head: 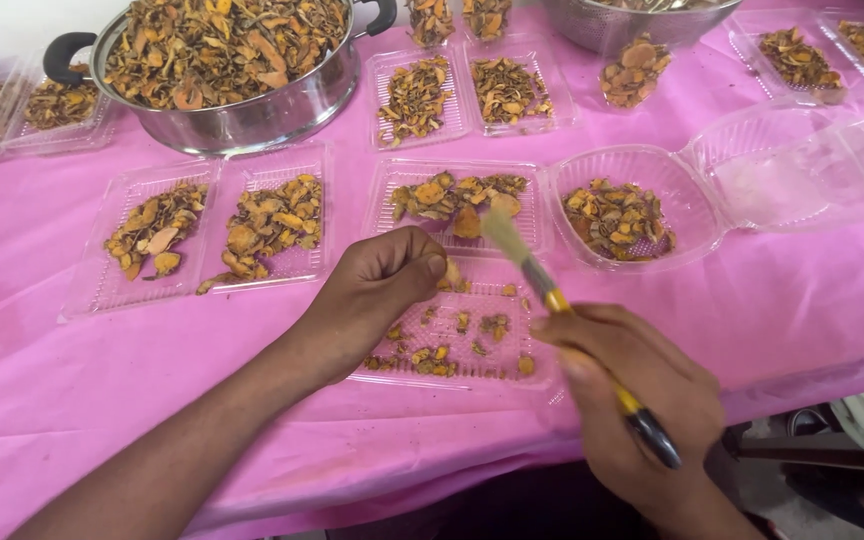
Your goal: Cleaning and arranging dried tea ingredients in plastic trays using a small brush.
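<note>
My left hand (377, 285) pinches a small dried orange slice (452, 275) between thumb and fingers, over a clear plastic tray (512, 330) holding a few orange crumbs and bits. My right hand (632, 390) grips a paintbrush (552, 295) with a yellow-and-black handle. Its pale bristles point up-left, just beside the held slice. Behind the hands, the hinged half of the same clear tray (392, 185) carries a small heap of dried slices.
A large steel pot (242, 120) full of dried slices stands at the back left. Several clear trays with slices lie on the pink tablecloth (52, 380). An open round clamshell container (592, 165) with slices sits at right, a steel colander (592, 25) behind it.
</note>
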